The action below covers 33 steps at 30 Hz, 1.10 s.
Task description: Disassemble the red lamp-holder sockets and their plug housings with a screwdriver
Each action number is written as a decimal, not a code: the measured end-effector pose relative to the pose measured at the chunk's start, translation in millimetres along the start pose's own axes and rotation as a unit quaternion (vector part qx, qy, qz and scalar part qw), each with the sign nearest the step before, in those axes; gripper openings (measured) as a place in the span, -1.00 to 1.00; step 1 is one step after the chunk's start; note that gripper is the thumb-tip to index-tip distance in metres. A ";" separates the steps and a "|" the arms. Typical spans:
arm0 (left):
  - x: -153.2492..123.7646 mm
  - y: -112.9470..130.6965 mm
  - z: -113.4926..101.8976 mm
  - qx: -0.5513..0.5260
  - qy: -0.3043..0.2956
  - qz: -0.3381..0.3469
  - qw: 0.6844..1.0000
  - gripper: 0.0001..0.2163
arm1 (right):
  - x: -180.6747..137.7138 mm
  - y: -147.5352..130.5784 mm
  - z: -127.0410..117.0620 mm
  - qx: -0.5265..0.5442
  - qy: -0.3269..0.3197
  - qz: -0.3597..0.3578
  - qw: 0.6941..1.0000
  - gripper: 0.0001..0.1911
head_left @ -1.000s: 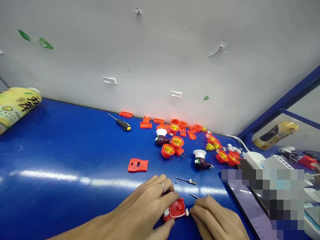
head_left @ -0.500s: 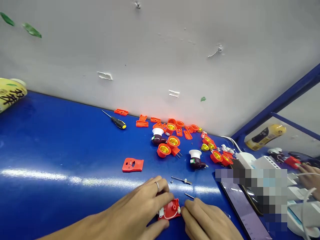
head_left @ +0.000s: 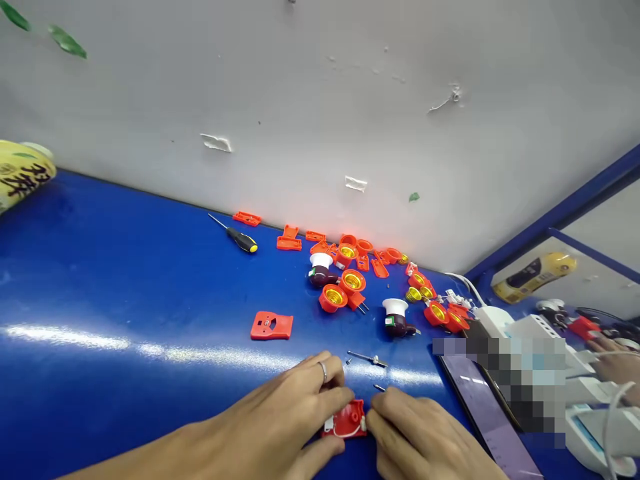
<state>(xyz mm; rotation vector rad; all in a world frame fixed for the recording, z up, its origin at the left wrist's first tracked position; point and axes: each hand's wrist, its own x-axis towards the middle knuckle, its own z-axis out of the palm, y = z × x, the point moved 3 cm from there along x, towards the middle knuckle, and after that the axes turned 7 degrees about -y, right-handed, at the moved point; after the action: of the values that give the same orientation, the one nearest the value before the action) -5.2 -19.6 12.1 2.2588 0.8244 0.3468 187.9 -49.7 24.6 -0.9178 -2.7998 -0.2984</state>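
In the head view, the white end piece (head_left: pixel 363 423) of the wire (head_left: pixel 345 436) has moved from just beyond the right edge of the red shell (head_left: pixel 346 419) to lie against that edge, and the right hand (head_left: pixel 425 433) has closed in with it; the whole scene also sits slightly differently in the frame. The shell lies at the lower centre, open side up, probably so that its inside stays within reach. The left hand (head_left: pixel 295 417) has its thumb and fingers closed around the shell's left side, likely to steady it. The right hand's fingers are bunched together at the shell's right edge; whether they pinch the end piece cannot be told. A metal rod (head_left: pixel 379 387) pokes out beyond that hand, its other end hidden. Just above, a long screw (head_left: pixel 367 359) and a small screw (head_left: pixel 349 361) rest on the blue surface (head_left: pixel 150 287), perhaps kept handy, with a red cover (head_left: pixel 272 325) left of them. The screwdriver (head_left: pixel 243 240) lies farther off, left of upper centre, untouched.
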 end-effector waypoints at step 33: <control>0.8 -0.5 1.7 0.015 -0.021 -0.004 1.000 -0.81 | -6.5 47.9 5.1 0.061 -0.039 0.139 0.988 -0.75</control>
<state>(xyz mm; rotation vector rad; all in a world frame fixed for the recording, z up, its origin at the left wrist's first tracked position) -4.0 -19.7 10.5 2.2819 0.8220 0.2827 221.2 -14.3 24.6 -1.2946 -2.6749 -0.0508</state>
